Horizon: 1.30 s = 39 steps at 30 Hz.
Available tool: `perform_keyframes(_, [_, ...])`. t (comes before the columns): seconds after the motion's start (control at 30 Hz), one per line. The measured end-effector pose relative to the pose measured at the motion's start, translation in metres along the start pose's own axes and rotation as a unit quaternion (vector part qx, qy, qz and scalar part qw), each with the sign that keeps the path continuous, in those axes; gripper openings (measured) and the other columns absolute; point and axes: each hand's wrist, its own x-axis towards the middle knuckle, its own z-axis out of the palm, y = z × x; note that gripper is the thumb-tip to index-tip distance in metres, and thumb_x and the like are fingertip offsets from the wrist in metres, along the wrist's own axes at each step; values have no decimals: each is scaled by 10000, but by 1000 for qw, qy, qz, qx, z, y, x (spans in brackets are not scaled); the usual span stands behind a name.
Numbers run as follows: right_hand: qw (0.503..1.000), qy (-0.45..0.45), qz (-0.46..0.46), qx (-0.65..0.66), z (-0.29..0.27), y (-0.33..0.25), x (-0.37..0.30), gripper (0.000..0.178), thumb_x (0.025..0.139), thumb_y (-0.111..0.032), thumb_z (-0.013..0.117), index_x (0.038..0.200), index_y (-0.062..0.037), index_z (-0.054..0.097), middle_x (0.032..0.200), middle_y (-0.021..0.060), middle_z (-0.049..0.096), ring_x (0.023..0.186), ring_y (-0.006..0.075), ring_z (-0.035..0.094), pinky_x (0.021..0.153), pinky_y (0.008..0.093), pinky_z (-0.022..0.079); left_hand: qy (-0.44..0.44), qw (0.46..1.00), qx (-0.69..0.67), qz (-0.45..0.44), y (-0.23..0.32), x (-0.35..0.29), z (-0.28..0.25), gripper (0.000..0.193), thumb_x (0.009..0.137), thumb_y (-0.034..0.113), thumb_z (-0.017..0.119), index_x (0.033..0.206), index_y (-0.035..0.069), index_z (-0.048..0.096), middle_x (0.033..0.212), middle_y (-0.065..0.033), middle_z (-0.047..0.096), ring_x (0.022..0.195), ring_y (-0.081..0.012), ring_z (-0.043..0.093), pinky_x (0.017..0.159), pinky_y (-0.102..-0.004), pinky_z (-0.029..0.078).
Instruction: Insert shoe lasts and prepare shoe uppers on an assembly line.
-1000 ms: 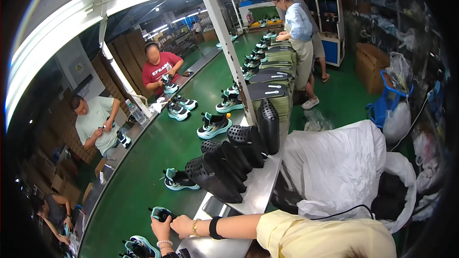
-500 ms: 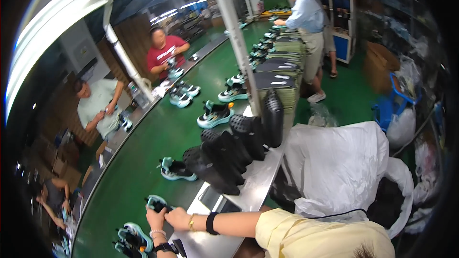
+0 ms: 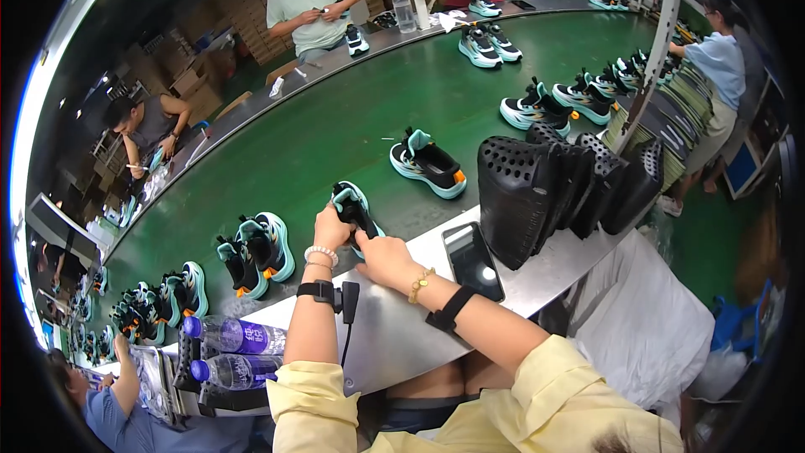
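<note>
A black sneaker (image 3: 359, 206) with mint-green trim and a pale sole is between my hands on the green work surface, at the edge of the metal shelf. My left hand (image 3: 332, 228) grips its near left side. My right hand (image 3: 387, 257) is curled against its near right side, with fingertips at the shoe opening; its palm side is hidden. Another sneaker (image 3: 429, 166), with an orange heel tab, lies apart to the right. A pair of similar sneakers (image 3: 254, 257) stands to the left.
Black perforated shoe forms (image 3: 513, 193) stand upright on the metal shelf (image 3: 390, 344), beside a dark phone (image 3: 472, 260). Two purple-capped bottles (image 3: 243, 335) lie left of my forearm. More sneakers line both sides. Co-workers sit across the green surface (image 3: 277, 176); another person is at the lower left.
My view has swung left, so the surroundings appear shifted right and the bottles and left-hand sneakers show. Both hands remain at the sneaker, now more plainly visible.
</note>
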Motion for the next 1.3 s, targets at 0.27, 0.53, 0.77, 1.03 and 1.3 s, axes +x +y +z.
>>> perform_keyframes(0.27, [985,39,-90,140,-61,2,-86,568,911,-354,615,1363,-93,392,619,143,606,635,369,640,596,449,518,-77,992,-102,15,1,4,3,625,648,198,830,1171,-23,567,989,-212,693,901,-303,702,720,-372,586])
perform_keyframes(0.53, [896,441,-44,25,-261,82,-203,243,779,-182,761,966,-55,671,655,73,631,542,231,603,528,338,479,40,998,-43,33,6,23,28,603,702,246,789,1179,-57,578,1043,-267,679,994,-411,663,894,-436,513])
perform_keyframes(0.77, [751,391,451,-283,-374,269,-255,519,860,-533,608,1006,-37,644,790,138,688,787,295,694,688,425,529,280,927,-32,249,117,-2,15,693,789,-1,643,1429,43,381,1511,-187,340,1387,-389,324,1147,-449,264])
perform_keyframes(1.03, [744,276,525,-309,-367,299,-243,745,741,-694,641,923,24,719,920,194,707,897,333,696,782,415,551,-31,967,93,234,178,-16,75,467,861,365,660,1155,12,579,1112,-204,645,946,-386,654,803,-445,516])
perform_keyframes(1.3, [756,587,255,-139,-403,196,-271,527,767,-481,769,972,-6,667,759,131,696,628,237,681,592,323,525,-15,958,139,251,150,-24,49,332,902,350,605,1014,38,622,902,-178,687,857,-374,658,736,-476,506])
